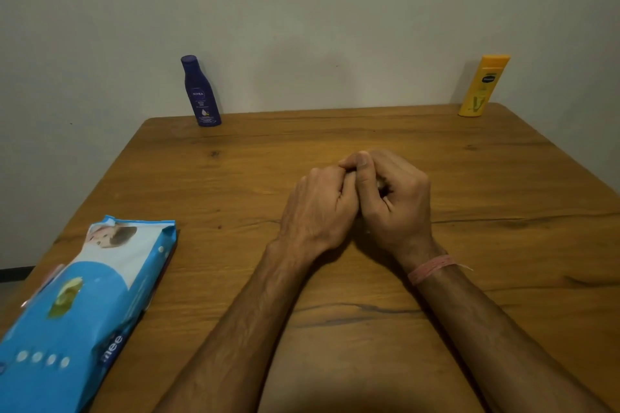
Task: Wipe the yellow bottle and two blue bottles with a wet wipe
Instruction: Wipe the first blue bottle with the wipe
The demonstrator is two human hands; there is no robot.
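A dark blue bottle (200, 92) stands upright at the table's far left edge, against the wall. At the far right corner a yellow bottle (481, 86) stands upright. Only one blue bottle is in view. A blue wet wipe pack (77, 305) lies flat at the near left. My left hand (317, 208) and my right hand (397, 198) rest together mid-table, fingers curled and pressed against each other. A small pale patch shows between the right fingers; I cannot tell what it is. No wipe is plainly visible.
The wooden table (503, 194) has rounded far corners and butts against a plain wall (318, 10). A pink thread band (432, 268) circles my right wrist. The wipe pack overhangs the table's left edge.
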